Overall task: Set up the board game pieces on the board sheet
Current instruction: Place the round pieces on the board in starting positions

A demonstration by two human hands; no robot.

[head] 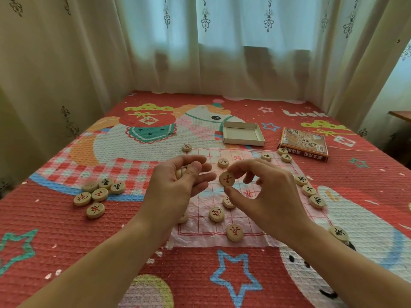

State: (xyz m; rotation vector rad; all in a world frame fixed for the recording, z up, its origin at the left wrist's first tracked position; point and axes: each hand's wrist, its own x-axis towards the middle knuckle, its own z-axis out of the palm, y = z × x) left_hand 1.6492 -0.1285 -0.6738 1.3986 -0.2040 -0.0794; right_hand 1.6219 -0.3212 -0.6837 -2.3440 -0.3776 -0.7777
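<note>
Right hand (pixel 271 192) pinches one piece (pixel 227 179); left hand (pixel 175 185), maybe two.

6 pieces (pixel 100 194) left of board sheet (pixel 200 236) | box tray (pixel 243 142) behind sheet | lid (pixel 303 144) right of tray

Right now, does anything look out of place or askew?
The board sheet lies crumpled, not flat, and pieces sit off it on the blanket: a left cluster, others by its right edge.

red cartoon bedspread (pixel 66 241); pale curtains (pixel 222 63) behind; open box tray (pixel 243 141) beside printed lid (pixel 303 144)
</note>
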